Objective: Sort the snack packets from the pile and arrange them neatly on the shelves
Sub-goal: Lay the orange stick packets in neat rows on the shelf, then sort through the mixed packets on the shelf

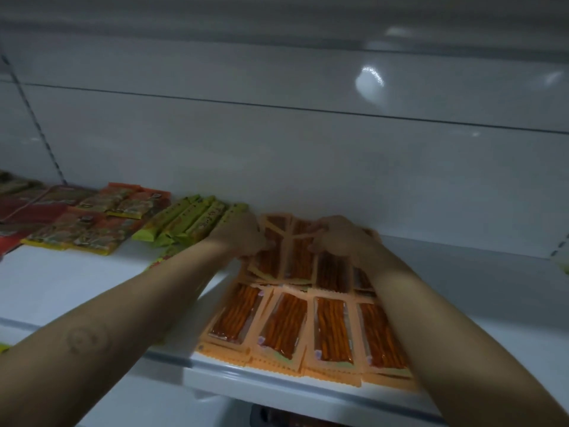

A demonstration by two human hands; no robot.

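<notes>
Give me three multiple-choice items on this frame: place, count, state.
1. Green packets lie where relative to the orange stick packets? A left; B right; C on top.
2. Orange stick packets across the front row? A two; B four; C seven.
3. The hands are? A idle; B gripping back-row orange stick packets; C lifting a red packet.
Key: A, green lies left of orange; B, four sit side by side; B, left hand and right hand both hold back-row packets.
</notes>
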